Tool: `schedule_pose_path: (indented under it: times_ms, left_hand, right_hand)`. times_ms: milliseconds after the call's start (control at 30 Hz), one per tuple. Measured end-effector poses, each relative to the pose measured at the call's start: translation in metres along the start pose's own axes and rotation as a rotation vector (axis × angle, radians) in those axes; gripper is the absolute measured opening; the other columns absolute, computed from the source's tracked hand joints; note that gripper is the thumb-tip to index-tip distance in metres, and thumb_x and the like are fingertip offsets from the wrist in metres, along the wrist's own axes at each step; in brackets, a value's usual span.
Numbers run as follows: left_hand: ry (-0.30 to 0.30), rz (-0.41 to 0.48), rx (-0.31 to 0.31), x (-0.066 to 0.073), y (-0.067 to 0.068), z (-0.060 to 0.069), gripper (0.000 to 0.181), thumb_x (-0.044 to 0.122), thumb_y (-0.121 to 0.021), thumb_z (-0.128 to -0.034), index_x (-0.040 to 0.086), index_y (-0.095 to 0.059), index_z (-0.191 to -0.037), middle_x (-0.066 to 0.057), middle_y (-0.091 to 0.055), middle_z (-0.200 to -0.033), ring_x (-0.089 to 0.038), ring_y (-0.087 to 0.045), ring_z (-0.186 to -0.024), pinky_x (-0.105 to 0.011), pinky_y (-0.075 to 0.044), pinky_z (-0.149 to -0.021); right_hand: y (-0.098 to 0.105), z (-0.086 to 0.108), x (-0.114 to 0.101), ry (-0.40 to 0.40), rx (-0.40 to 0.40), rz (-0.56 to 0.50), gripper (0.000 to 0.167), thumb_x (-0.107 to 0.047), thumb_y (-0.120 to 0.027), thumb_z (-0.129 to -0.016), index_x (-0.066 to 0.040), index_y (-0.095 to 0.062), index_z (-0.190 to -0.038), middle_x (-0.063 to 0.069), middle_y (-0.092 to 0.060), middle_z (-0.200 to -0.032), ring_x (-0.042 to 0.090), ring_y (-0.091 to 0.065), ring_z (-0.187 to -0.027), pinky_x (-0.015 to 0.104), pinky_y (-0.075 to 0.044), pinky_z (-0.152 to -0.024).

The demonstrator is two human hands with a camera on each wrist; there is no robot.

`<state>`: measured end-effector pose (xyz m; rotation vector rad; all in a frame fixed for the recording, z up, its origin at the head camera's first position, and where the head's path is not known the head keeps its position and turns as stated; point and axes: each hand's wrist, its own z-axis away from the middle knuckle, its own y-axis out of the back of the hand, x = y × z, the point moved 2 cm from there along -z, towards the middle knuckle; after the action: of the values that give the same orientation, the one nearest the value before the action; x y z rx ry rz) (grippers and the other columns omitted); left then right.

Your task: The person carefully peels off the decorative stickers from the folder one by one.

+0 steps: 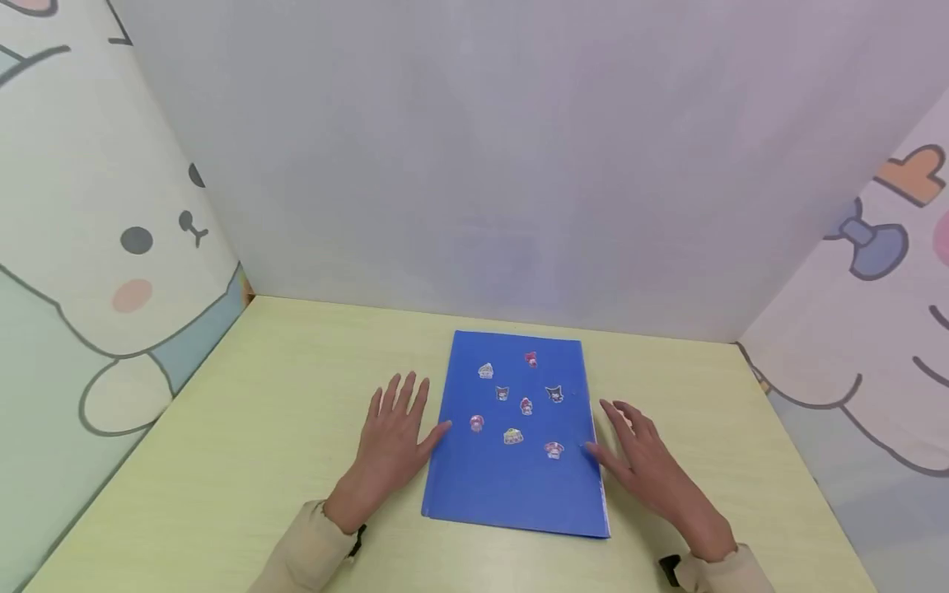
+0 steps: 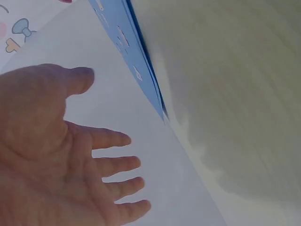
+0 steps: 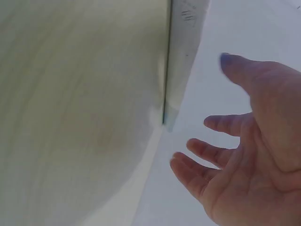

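Folder [image 1: 519, 461], blue, stickered; on bench [image 1: 245, 420], between left hand [image 1: 391, 441], released, and right hand [image 1: 647, 463], likewise released.

A pale yellow table [image 1: 259, 395] meets a greyish back wall [image 1: 474, 165] between cartoon-printed side walls [image 1: 74, 181].

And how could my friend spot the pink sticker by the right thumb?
On the pale yellow table, a blue folder lies between the left hand and the right hand. Cartoon stickers dot its cover. The pink-and-white sticker sits near the folder's right edge, lower than all the others.
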<state>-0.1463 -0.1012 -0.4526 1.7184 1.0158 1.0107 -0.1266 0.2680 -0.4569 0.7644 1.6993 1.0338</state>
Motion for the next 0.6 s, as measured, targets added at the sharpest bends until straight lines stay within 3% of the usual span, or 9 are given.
schedule_pose_path:
  times_ms: [67,133,267,433,600]
  left_hand:
    - [-0.013,-0.009,0.004,0.003,0.000,-0.002,0.066,0.041,-0.067,-0.0973,-0.003,-0.053,-0.145,-0.027,-0.050,-0.148,-0.047,-0.044,-0.139,-0.062,-0.036,-0.112]
    - [-0.024,-0.012,0.008,0.007,0.000,-0.003,0.063,0.039,-0.069,-0.0968,-0.004,-0.057,-0.140,-0.027,-0.054,-0.143,-0.046,-0.049,-0.133,-0.060,-0.042,-0.108]
    - [-0.043,-0.003,0.025,0.013,-0.001,-0.007,0.053,0.033,-0.073,-0.0959,-0.004,-0.063,-0.133,-0.025,-0.061,-0.130,-0.041,-0.058,-0.119,-0.053,-0.053,-0.097]
    - [-0.075,0.008,0.081,0.015,-0.003,-0.011,0.042,0.026,-0.079,-0.0921,-0.003,-0.068,-0.120,-0.020,-0.065,-0.108,-0.031,-0.061,-0.093,-0.040,-0.057,-0.072]
    - [-0.084,0.063,0.066,0.015,-0.006,-0.013,0.035,0.022,-0.081,-0.0904,-0.004,-0.071,-0.113,-0.015,-0.066,-0.095,-0.025,-0.062,-0.081,-0.035,-0.056,-0.062]
  right_hand:
    - [0.000,-0.002,-0.003,0.029,0.018,0.003,0.064,-0.030,-0.069,-0.100,-0.001,-0.044,-0.152,0.026,-0.046,-0.141,0.044,-0.048,-0.124,0.061,-0.050,-0.093]
    - [0.000,-0.004,-0.006,0.060,0.029,0.001,0.060,-0.025,-0.072,-0.098,-0.001,-0.049,-0.149,0.021,-0.052,-0.126,0.032,-0.054,-0.106,0.045,-0.054,-0.083]
    - [-0.002,-0.007,-0.010,0.029,-0.052,-0.029,0.058,-0.029,-0.071,-0.099,-0.003,-0.053,-0.147,0.007,-0.051,-0.101,0.015,-0.049,-0.084,0.025,-0.045,-0.066]
    - [-0.007,-0.009,-0.008,-0.093,-0.243,-0.105,0.072,-0.043,-0.063,-0.102,-0.001,-0.042,-0.155,0.001,-0.048,-0.095,0.012,-0.047,-0.079,0.024,-0.041,-0.064]
    - [-0.009,-0.009,-0.006,-0.125,-0.314,-0.136,0.080,-0.045,-0.061,-0.102,0.001,-0.030,-0.160,0.003,-0.047,-0.097,0.015,-0.047,-0.083,0.026,-0.041,-0.067]
